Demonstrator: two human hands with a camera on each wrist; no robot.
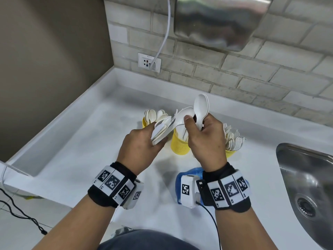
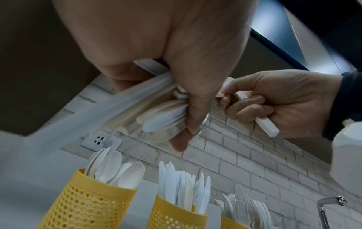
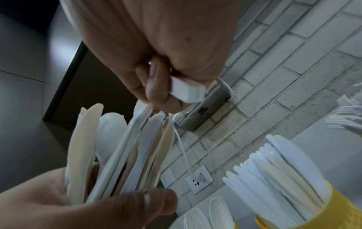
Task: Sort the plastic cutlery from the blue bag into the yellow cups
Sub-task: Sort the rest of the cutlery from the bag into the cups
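Both hands are raised above the middle yellow cup near the counter's back edge; the left hand curls round a fanned bundle of cutlery; the right hand grips upright spoons by their handles; the blue bag lies under the right wrist, near the front edge.

cups in row behind bag | sink right of both
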